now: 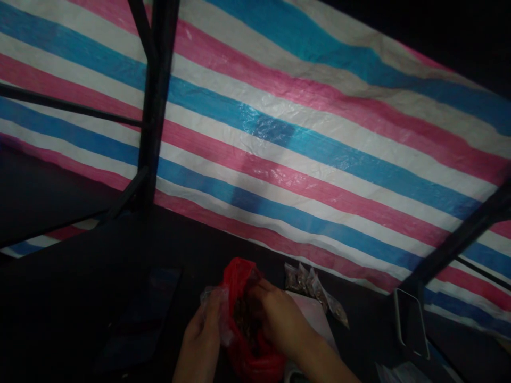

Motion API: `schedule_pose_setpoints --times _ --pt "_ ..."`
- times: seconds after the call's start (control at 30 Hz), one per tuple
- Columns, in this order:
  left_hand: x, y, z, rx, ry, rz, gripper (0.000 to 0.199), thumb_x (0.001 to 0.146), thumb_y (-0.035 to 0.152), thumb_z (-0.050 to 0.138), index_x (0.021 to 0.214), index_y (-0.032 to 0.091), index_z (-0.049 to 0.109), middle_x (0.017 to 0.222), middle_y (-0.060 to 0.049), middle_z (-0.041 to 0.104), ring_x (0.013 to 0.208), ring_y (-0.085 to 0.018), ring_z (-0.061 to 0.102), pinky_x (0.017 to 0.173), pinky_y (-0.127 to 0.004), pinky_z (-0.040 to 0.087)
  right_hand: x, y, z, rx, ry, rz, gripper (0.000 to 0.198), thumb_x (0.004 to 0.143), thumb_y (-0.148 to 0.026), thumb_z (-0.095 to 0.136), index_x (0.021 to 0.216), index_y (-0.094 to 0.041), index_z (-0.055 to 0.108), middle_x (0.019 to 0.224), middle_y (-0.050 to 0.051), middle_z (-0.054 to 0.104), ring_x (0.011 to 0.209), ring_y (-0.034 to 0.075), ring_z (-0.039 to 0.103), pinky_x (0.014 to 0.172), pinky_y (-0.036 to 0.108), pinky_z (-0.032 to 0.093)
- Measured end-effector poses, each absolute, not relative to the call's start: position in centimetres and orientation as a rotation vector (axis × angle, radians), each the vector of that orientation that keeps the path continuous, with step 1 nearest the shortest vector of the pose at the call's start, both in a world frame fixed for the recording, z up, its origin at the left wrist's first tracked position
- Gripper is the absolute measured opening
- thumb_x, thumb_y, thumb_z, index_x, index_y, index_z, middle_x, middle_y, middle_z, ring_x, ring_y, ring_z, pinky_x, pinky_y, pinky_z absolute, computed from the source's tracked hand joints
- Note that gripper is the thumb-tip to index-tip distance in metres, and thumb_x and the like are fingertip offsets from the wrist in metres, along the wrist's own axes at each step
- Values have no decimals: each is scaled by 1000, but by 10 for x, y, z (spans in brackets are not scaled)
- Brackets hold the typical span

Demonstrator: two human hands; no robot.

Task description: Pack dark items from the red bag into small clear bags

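Observation:
My left hand (205, 330) pinches a small clear plastic bag (227, 319) at the left rim of a red plastic bag (239, 268). The red bag stands open on the dark table, with dark brown bits (247, 322) inside, too dim to name. My right hand (279, 314) reaches into the red bag from the right. Its fingertips are hidden among the contents, so I cannot tell what they hold. Partly beneath my right forearm lies a white flat-topped device (315, 311). Behind it, several small filled zip bags (305, 279) lie in a row.
A phone (412, 323) leans by a dark post at the right. Several flat clear bags (401, 372) lie at the lower right edge. A dark flat panel (139, 319) lies on the left. Striped plastic sheeting (299, 133) and black metal posts (154, 106) close off the back.

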State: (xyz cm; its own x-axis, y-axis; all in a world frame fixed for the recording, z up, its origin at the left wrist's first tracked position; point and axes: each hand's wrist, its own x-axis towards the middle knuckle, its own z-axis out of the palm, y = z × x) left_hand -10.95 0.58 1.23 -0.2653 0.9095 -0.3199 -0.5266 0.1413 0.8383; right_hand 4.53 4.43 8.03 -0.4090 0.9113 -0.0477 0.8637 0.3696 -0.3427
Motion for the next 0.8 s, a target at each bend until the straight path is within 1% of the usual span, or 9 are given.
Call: schedule_pose_setpoints --times 0.13,0.23,0.3,0.4,0.5,0.57,0.63,0.7,0.8 --pt "-106 12 20 312 1035 1487 61 74 66 78 106 13 74 97 -12 82 99 -35 77 88 -45 61 45 45 75 -1572 -2459 546 66 67 8 56 123 -22 77 132 8 75 119 24 72 100 28 50" --pt "-106 12 29 266 1011 1509 57 67 60 81 100 15 73 96 -11 83 98 -34 77 83 -43 62 48 43 75 -1557 -2423 613 70 58 9 58 117 -21 79 124 7 79 115 25 74 96 29 51" --pt "-106 11 33 277 994 1524 54 64 57 82 99 17 73 98 -10 83 99 -34 77 80 -40 62 49 42 75 -1556 -2370 680 68 55 10 59 111 -22 81 121 6 80 113 26 74 94 29 52" --pt "-106 11 33 292 1027 1518 51 69 60 77 98 18 73 95 -9 82 94 -32 78 74 -38 61 48 39 72 -1561 -2226 841 61 59 8 61 108 -22 82 117 5 82 107 24 77 89 28 54" --pt "-105 13 25 314 1131 1526 50 76 63 70 99 19 72 89 -8 80 89 -30 77 69 -36 59 46 38 65 -1548 -2043 1046 51 65 3 66 108 -21 82 105 4 85 96 23 79 80 27 57" --pt "-104 14 19 327 1203 1535 50 80 65 66 100 20 72 86 -6 79 85 -28 75 67 -35 56 45 39 58 -1509 -1930 1166 44 66 -1 72 105 -20 81 99 4 85 93 23 79 79 28 57" --pt "-103 16 14 345 1254 1535 53 82 69 62 100 20 72 83 -4 77 81 -28 73 68 -37 56 46 41 52 -1446 -1835 1265 39 65 -6 75 101 -19 81 97 4 84 92 23 79 80 30 57" --pt "-101 16 12 392 1280 1541 60 81 75 59 100 19 72 82 -4 75 81 -29 73 73 -40 58 48 43 48 -1367 -1754 1339 35 64 -9 75 97 -19 80 97 4 83 91 23 78 81 32 57" --pt "-99 16 16 524 1269 1567 70 72 84 64 99 19 73 87 -5 75 89 -31 73 85 -44 59 54 46 47 -1247 -1665 1375 33 63 -16 77 96 -20 77 100 4 82 96 23 77 87 35 57"
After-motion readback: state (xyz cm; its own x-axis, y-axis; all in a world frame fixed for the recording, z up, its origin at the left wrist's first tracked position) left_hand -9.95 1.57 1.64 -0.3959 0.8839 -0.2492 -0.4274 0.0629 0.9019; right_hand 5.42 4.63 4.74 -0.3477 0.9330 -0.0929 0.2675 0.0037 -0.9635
